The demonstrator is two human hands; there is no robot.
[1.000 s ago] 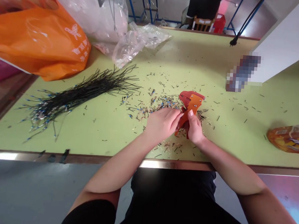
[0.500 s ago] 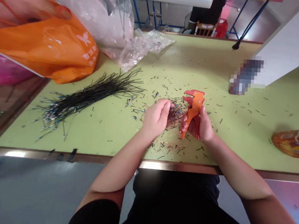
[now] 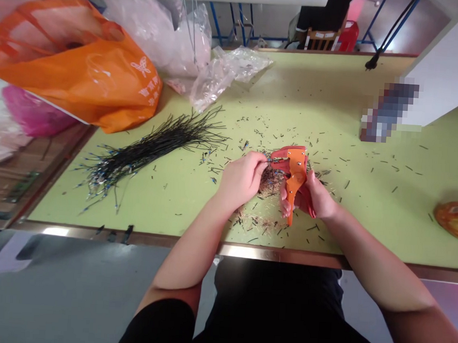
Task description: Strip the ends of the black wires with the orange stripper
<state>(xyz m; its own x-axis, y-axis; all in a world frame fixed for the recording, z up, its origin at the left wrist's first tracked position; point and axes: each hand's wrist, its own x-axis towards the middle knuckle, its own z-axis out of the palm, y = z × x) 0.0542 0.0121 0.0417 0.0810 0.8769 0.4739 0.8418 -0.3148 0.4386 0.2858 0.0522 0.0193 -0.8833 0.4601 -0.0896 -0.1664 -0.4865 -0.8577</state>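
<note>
In my right hand is an orange and red wire stripper, its jaws pointing left. My left hand is pinched closed right at the jaws; what its fingertips hold is too small to make out. Below and between the hands lies a heap of wire scraps with copper-coloured strands. To the left, a bundle of black wires with blue and silvery ends rests on the green tabletop.
An orange bag and clear plastic bags stand at the back left. A pixelated object is at the back right, below a hanging black plug. An orange package lies far right. A person sits beyond the table.
The wire stripper has turned, and its jaws have come up against my left fingertips. The whole view has shifted a little, so the table things appear further right.
</note>
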